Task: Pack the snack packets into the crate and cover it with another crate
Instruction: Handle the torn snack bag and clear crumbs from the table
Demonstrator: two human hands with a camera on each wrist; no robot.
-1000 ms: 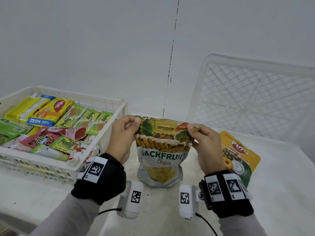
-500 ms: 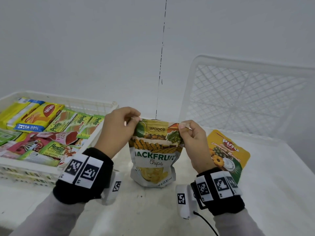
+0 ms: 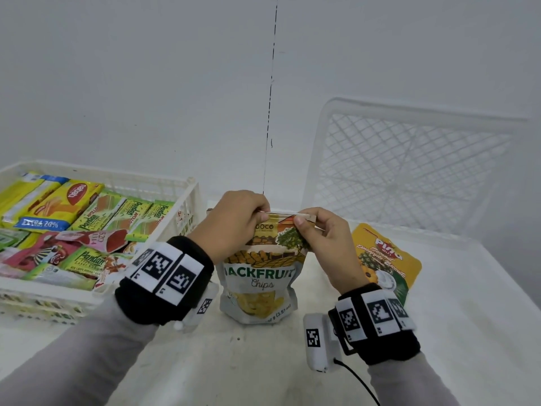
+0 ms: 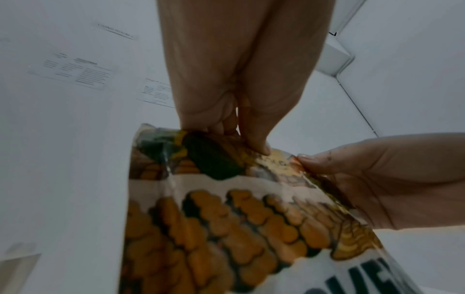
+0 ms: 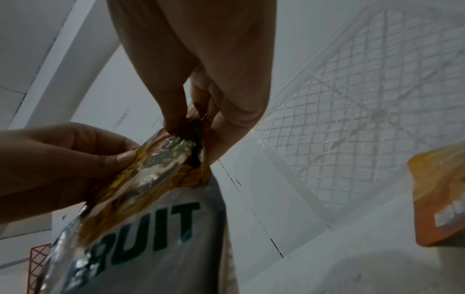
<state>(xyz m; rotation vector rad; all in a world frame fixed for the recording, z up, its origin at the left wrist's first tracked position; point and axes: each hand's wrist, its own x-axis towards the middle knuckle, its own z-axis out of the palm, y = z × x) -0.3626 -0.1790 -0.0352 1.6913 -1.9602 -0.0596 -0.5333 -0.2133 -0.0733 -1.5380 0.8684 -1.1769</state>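
A jackfruit chips pouch (image 3: 259, 276) stands upright on the white table, in the middle of the head view. My left hand (image 3: 234, 221) pinches its top edge at the left and my right hand (image 3: 319, 238) pinches the top at the right. The left wrist view shows the pouch (image 4: 226, 218) held between thumb and fingers, and so does the right wrist view of the pouch (image 5: 151, 208). A white crate (image 3: 187, 197) at the left holds several snack packets (image 3: 87, 224). A second white crate (image 3: 415, 171) leans on edge against the wall at the right.
A yellow pineapple-coconut biscuit pouch (image 3: 386, 262) lies flat on the table to the right of my right hand, in front of the leaning crate. The white wall stands close behind the table (image 3: 468, 332).
Both hands have drawn closer together along the pouch's top edge, and the top now bends over toward me. The pouch stays upright in the same spot.
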